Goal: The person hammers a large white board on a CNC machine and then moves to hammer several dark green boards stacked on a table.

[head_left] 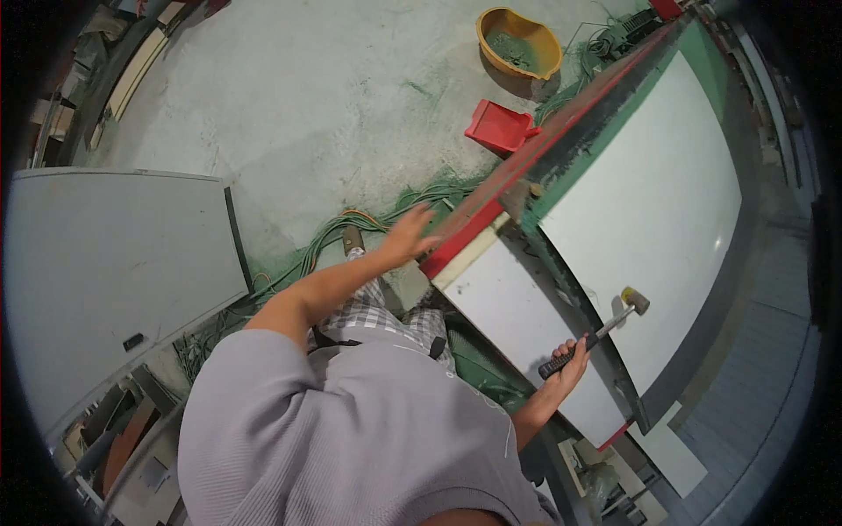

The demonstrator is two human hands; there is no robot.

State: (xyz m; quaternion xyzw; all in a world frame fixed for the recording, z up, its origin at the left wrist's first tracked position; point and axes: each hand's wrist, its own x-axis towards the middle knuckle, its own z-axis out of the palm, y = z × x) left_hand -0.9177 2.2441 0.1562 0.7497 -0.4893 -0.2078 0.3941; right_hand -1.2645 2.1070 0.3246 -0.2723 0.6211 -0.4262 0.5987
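Note:
In my right hand (568,366) is a mallet (614,323), gripped round its black ribbed handle. Its yellowish head lies over the edge of a large white sheet (667,202); whether it touches the sheet I cannot tell. Below that edge runs a lower white panel (517,298), and my right forearm passes over its near side. My left hand (408,237) hangs empty beside the red corner of the bench (452,250), its fingers apart and slightly blurred. A dark green strip (566,280) separates the white sheet from the lower panel.
On the floor beyond the bench stand a yellow basin (519,44) with debris in it and a red bin (500,128). Green hoses (329,232) trail over the floor near my foot. A grey-topped table (123,263) is on the left, with stacked scraps (123,438) below it.

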